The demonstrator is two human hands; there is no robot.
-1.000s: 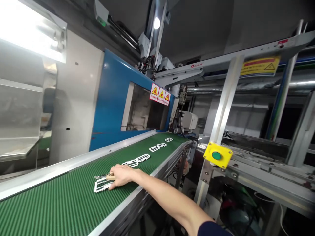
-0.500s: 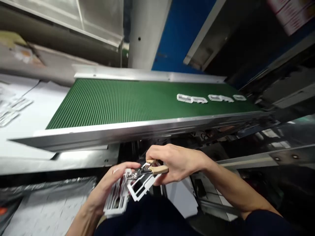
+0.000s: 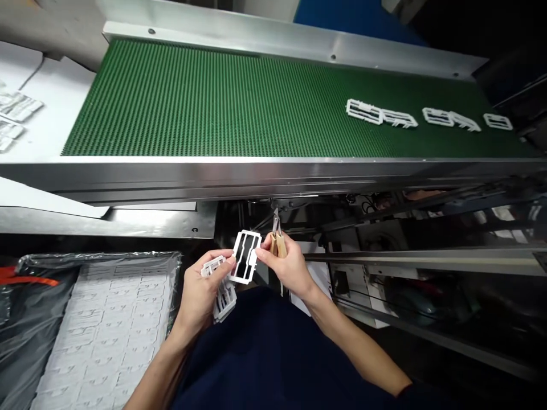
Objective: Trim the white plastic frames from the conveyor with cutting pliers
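In front of my body, my left hand (image 3: 200,285) is closed on several white plastic frames (image 3: 225,299), stacked in the palm. Its thumb and fingertip also pinch the left edge of one single white plastic frame (image 3: 247,257), which has slots with dark gaps. My right hand (image 3: 290,265) touches that frame's right edge with its thumb. Held in the same right hand are nippers (image 3: 280,245) with tan handles, their metal tips pointing up and away from the frame.
A green ribbed conveyor belt (image 3: 213,102) with metal side rails runs across ahead. White frames (image 3: 364,111) lie on its right part. At lower left, a plastic-lined box (image 3: 106,341) holds rows of white parts. More white parts (image 3: 17,108) lie on the white surface at far left.
The nippers have swung from across the frame to pointing upward. The single frame is now upright between both hands. My view has tilted down, and the belt appears larger.
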